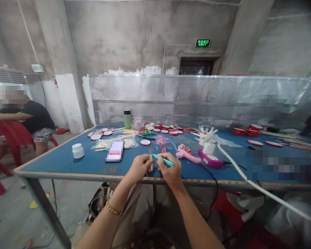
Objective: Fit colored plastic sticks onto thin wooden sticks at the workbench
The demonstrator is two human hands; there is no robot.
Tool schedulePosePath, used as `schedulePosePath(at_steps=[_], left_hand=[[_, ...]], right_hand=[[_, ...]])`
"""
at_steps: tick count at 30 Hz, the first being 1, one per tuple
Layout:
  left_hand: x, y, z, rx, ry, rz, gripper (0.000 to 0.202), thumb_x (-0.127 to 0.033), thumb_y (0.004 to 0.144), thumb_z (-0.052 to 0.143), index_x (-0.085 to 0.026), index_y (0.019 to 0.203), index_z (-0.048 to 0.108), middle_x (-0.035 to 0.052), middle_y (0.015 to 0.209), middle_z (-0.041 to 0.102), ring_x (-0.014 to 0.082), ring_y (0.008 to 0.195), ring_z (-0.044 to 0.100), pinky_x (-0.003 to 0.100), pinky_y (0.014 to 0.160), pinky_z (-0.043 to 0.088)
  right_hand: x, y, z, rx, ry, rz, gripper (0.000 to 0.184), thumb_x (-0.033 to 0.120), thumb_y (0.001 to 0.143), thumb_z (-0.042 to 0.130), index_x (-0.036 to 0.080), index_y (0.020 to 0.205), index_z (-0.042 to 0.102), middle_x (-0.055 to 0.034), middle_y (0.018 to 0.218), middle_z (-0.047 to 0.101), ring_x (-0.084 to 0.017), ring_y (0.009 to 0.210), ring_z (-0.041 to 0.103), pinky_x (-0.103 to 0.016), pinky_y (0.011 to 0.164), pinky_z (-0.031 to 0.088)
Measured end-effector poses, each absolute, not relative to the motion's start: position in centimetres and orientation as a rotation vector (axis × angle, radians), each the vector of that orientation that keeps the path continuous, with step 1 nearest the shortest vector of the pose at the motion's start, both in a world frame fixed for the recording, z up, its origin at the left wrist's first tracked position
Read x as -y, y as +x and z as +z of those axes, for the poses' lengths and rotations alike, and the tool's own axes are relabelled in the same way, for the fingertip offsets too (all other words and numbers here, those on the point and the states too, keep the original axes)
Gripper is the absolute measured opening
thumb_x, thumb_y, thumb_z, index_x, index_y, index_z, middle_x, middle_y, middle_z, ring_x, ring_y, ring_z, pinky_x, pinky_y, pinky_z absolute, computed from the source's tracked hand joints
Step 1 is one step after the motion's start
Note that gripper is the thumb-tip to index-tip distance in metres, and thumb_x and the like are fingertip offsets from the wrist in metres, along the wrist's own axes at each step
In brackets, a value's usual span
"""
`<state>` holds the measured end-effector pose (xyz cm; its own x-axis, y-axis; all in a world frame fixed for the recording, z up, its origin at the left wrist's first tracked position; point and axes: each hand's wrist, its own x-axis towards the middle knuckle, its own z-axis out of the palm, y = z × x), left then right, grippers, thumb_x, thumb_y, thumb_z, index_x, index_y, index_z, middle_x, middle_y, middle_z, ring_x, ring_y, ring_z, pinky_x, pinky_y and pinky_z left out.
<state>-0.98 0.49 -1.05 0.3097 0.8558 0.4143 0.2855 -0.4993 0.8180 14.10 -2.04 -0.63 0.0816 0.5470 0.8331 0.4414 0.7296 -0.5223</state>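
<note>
My left hand (139,167) is closed around a thin wooden stick (150,156) with a red tip, held upright over the near edge of the blue table (67,160). My right hand (171,171) grips a teal pen-like tool (163,160), its tip pointing left at the stick. The two hands almost touch. A pink glue gun (186,154) lies just beyond my right hand.
Red-rimmed round discs (168,130), wooden sticks, a green flask (127,119), a white jar (78,150) and a purple-and-white device (210,156) with a white hose lie on the table. A perforated metal screen (197,100) backs it. A seated person (28,121) is at left on red chairs.
</note>
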Motion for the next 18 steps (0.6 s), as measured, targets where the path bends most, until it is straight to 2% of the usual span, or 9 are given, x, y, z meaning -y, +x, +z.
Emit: schedulePosePath(at_steps=[9, 18], left_hand=[[-0.55, -0.94, -1.22, -1.02, 1.93, 1.172, 0.026, -0.034, 0.088, 0.046, -0.016, 0.072, 0.058, 0.0, 0.058, 0.061, 0.0103, 0.051, 0.052, 0.02, 0.05, 0.037], [-0.52, -0.94, -1.13, -1.009, 1.926, 1.166, 0.027, -0.033, 0.087, 0.046, -0.016, 0.069, 0.055, 0.0002, 0.058, 0.06, 0.0099, 0.05, 0.051, 0.019, 0.049, 0.038]], right_hand=[[1.93, 14.09, -0.63, 1.533, -0.834, 0.087, 0.015, 0.028, 0.09, 0.056, 0.019, 0.08, 0.063, -0.0002, 0.066, 0.066, -0.012, 0.052, 0.061, -0.02, 0.048, 0.048], [2.23, 14.01, -0.46, 1.542, -0.847, 0.079, 0.017, 0.03, 0.09, 0.055, 0.019, 0.08, 0.063, -0.0009, 0.068, 0.067, -0.012, 0.053, 0.062, -0.02, 0.047, 0.048]])
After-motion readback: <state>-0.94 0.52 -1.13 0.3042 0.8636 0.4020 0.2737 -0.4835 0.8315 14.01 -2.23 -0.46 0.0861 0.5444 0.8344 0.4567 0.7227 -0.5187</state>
